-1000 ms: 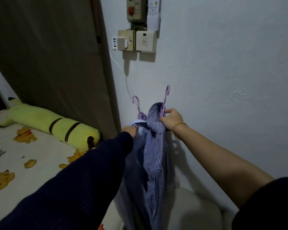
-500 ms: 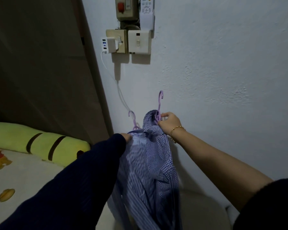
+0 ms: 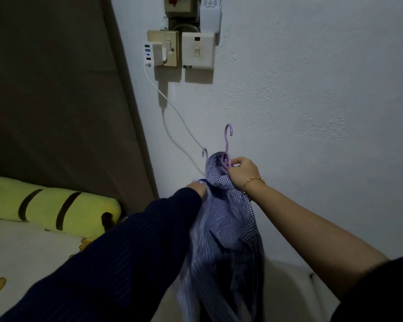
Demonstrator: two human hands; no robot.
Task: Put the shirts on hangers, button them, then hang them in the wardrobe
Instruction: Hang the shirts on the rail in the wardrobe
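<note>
A blue checked shirt (image 3: 233, 219) hangs from a purple hanger (image 3: 227, 145) whose hook points up near the white wall. My right hand (image 3: 242, 170) grips that hanger's neck together with the shirt's collar. A pale striped shirt (image 3: 203, 249) hangs to its left on a second purple hanger (image 3: 204, 152), only the hook tip showing. My left hand (image 3: 198, 188), in a dark navy sleeve, clutches the striped shirt's collar. Both shirts dangle down between my arms.
A white wall (image 3: 312, 112) stands close ahead, carrying a socket with a charger (image 3: 156, 54), a switch (image 3: 197, 52) and a trailing white cable (image 3: 172, 110). A brown panel (image 3: 56, 101) fills the left. A green plush (image 3: 51, 208) lies on a cartoon-print bed (image 3: 21, 256). A pale rounded object (image 3: 286, 291) sits below.
The view has swung right and closer to the wall, so the plush slid left. Both hands keep their grip and have lowered slightly with the shirts.
</note>
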